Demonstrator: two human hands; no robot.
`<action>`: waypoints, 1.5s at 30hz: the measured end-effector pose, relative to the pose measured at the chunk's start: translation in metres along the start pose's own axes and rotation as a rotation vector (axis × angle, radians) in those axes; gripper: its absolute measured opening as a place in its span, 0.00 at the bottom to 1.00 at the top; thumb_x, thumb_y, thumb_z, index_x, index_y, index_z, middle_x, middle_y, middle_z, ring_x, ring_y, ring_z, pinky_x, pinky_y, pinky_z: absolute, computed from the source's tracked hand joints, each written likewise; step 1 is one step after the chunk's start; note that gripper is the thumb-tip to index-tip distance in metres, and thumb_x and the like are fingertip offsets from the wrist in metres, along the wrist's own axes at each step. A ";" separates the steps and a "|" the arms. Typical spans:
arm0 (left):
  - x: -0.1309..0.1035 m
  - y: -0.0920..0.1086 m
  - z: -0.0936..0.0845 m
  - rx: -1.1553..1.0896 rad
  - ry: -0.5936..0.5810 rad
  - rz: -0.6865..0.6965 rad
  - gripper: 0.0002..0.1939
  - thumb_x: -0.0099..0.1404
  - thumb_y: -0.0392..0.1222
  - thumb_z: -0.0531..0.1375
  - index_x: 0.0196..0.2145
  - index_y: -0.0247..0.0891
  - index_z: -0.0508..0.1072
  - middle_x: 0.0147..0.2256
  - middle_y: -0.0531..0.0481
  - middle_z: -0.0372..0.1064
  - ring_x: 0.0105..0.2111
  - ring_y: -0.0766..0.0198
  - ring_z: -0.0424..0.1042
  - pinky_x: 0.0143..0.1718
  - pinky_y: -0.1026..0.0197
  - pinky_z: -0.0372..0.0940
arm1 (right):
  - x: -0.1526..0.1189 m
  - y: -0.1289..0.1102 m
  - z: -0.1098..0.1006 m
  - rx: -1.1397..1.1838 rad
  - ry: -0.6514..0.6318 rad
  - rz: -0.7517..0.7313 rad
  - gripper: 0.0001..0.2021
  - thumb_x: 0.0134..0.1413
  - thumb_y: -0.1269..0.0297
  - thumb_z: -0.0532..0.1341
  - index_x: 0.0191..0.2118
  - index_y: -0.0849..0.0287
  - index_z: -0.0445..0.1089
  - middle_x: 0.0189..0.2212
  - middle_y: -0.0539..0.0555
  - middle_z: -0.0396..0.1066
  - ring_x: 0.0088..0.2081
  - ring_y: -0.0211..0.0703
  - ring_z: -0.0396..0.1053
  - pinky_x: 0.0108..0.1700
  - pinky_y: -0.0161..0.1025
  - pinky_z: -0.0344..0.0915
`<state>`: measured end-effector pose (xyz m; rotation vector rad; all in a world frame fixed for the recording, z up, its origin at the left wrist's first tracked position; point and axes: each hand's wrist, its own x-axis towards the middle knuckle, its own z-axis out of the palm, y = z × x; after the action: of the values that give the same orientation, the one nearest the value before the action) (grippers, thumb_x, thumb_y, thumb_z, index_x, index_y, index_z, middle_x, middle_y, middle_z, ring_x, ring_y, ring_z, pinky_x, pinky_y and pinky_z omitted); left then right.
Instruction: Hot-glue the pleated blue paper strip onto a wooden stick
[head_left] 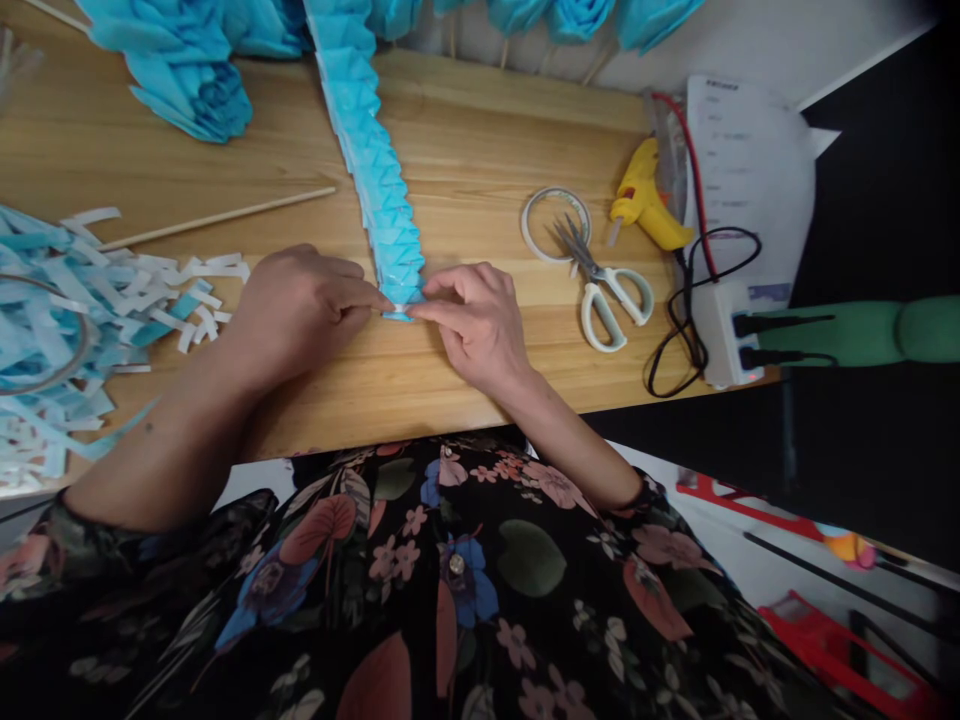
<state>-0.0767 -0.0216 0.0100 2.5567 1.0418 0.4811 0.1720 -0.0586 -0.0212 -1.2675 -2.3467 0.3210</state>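
Blue pleated paper makes up the strip (382, 190) that, in the head view, lies across the table (465, 120), its near end between the hands, a little in from the near edge. Its long axis runs from that end to the far edge, leaning leftward as it goes, and the far part passes out of view. The left hand (296, 310) is nearly closed, thumb and fingertips pinching the left corner of the near end; the right hand (480, 325) has a looser curl, its fingertips pinching the right corner. This two-sided hold probably steadies the end and stops the folds springing apart. Right of the hands, the scissors (596, 275) lie part open, handles towards the near edge, perhaps for easy picking up by the right hand, with blades over the tape (534, 240). Beyond, nearer the right end, is the glue gun (645, 200), its place probably set by the reach of its cord (671, 340). A stick (225, 215) lies slantwise left of the strip, near the scraps (150, 290) at the left end, seemingly pushed aside to give the hands room. Blue flowers (217, 100) sit along the far edge.
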 end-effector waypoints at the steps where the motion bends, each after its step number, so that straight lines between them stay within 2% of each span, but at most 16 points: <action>1: 0.000 -0.001 0.001 0.005 0.022 0.009 0.20 0.75 0.37 0.52 0.39 0.38 0.86 0.32 0.46 0.79 0.30 0.59 0.69 0.35 0.57 0.53 | 0.000 0.000 0.000 0.003 0.007 0.007 0.19 0.72 0.71 0.54 0.50 0.46 0.81 0.49 0.53 0.74 0.52 0.51 0.65 0.57 0.53 0.60; 6: 0.000 -0.001 0.002 0.015 0.105 0.064 0.19 0.75 0.37 0.54 0.39 0.36 0.87 0.32 0.45 0.81 0.29 0.58 0.70 0.34 0.56 0.55 | -0.001 -0.001 0.000 0.018 0.048 0.019 0.19 0.69 0.74 0.54 0.49 0.48 0.81 0.48 0.53 0.74 0.51 0.51 0.66 0.56 0.53 0.60; 10: 0.000 0.003 0.000 -0.077 0.128 0.067 0.19 0.76 0.37 0.54 0.42 0.36 0.87 0.32 0.47 0.80 0.27 0.61 0.71 0.34 0.57 0.57 | 0.000 -0.002 -0.001 0.012 0.045 -0.012 0.19 0.69 0.73 0.55 0.50 0.48 0.81 0.49 0.53 0.74 0.51 0.50 0.65 0.57 0.53 0.60; 13: 0.001 0.004 0.002 -0.085 0.120 0.070 0.19 0.76 0.37 0.53 0.43 0.39 0.87 0.30 0.49 0.79 0.26 0.64 0.69 0.34 0.58 0.56 | 0.001 -0.002 -0.001 -0.008 0.012 -0.033 0.18 0.70 0.72 0.56 0.52 0.46 0.80 0.50 0.54 0.73 0.51 0.51 0.64 0.57 0.53 0.59; 18: 0.001 0.001 0.007 0.006 0.067 0.028 0.21 0.75 0.39 0.52 0.39 0.42 0.86 0.30 0.51 0.79 0.29 0.62 0.71 0.36 0.57 0.55 | 0.001 0.001 0.002 -0.033 -0.031 -0.024 0.17 0.71 0.71 0.56 0.52 0.45 0.80 0.51 0.53 0.73 0.53 0.51 0.63 0.58 0.54 0.57; 24: 0.001 -0.002 0.005 -0.031 0.009 -0.051 0.21 0.73 0.39 0.52 0.40 0.41 0.87 0.33 0.49 0.81 0.30 0.61 0.72 0.36 0.58 0.58 | 0.001 0.002 0.002 -0.012 0.037 0.030 0.17 0.70 0.72 0.53 0.47 0.50 0.79 0.48 0.54 0.74 0.52 0.51 0.66 0.57 0.52 0.59; 27: 0.002 -0.003 0.004 -0.057 0.000 -0.061 0.20 0.72 0.39 0.53 0.40 0.42 0.87 0.34 0.49 0.82 0.29 0.62 0.71 0.35 0.59 0.59 | 0.002 0.000 0.000 -0.006 0.076 0.111 0.15 0.72 0.69 0.52 0.49 0.52 0.77 0.47 0.55 0.75 0.51 0.52 0.68 0.56 0.50 0.60; 30: 0.004 -0.002 0.002 -0.044 0.000 -0.058 0.20 0.71 0.39 0.53 0.39 0.42 0.87 0.34 0.49 0.82 0.29 0.61 0.71 0.34 0.58 0.58 | 0.005 -0.003 -0.001 -0.025 0.059 0.174 0.13 0.74 0.62 0.53 0.50 0.54 0.75 0.46 0.57 0.76 0.50 0.53 0.69 0.55 0.49 0.60; 33: 0.005 -0.002 0.002 -0.033 -0.018 -0.074 0.20 0.70 0.40 0.54 0.40 0.42 0.88 0.34 0.48 0.83 0.31 0.59 0.73 0.34 0.58 0.59 | 0.007 -0.004 0.000 -0.068 0.012 0.198 0.12 0.75 0.58 0.55 0.46 0.54 0.75 0.44 0.57 0.77 0.49 0.53 0.69 0.54 0.50 0.59; 36: 0.005 -0.003 0.004 -0.047 -0.002 -0.075 0.20 0.69 0.40 0.54 0.40 0.44 0.88 0.36 0.47 0.84 0.34 0.58 0.76 0.36 0.58 0.60 | 0.010 -0.005 0.002 -0.072 0.000 0.205 0.10 0.73 0.59 0.57 0.41 0.54 0.75 0.41 0.56 0.77 0.48 0.52 0.70 0.54 0.49 0.59; 39: 0.005 -0.003 0.006 -0.141 0.016 -0.103 0.18 0.68 0.41 0.55 0.37 0.44 0.87 0.35 0.48 0.84 0.35 0.57 0.78 0.37 0.58 0.62 | 0.012 -0.005 0.003 -0.026 0.021 0.206 0.08 0.69 0.63 0.59 0.38 0.54 0.74 0.38 0.55 0.77 0.45 0.51 0.70 0.52 0.48 0.59; 42: 0.005 -0.002 0.004 -0.372 0.026 -0.212 0.15 0.68 0.43 0.58 0.36 0.43 0.86 0.34 0.49 0.82 0.33 0.57 0.78 0.37 0.58 0.65 | 0.014 -0.005 0.001 0.063 0.051 0.223 0.06 0.65 0.65 0.60 0.36 0.55 0.73 0.37 0.54 0.78 0.44 0.49 0.71 0.52 0.47 0.60; 45: 0.007 -0.001 0.001 -0.564 0.174 -0.349 0.15 0.69 0.47 0.59 0.41 0.40 0.85 0.30 0.49 0.78 0.28 0.61 0.71 0.32 0.59 0.63 | 0.017 -0.005 -0.002 0.281 0.088 0.277 0.05 0.64 0.64 0.61 0.35 0.55 0.72 0.34 0.51 0.78 0.38 0.45 0.72 0.48 0.45 0.63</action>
<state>-0.0725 -0.0161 0.0093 1.8248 1.1768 0.7784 0.1611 -0.0476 -0.0126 -1.4320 -1.9699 0.6448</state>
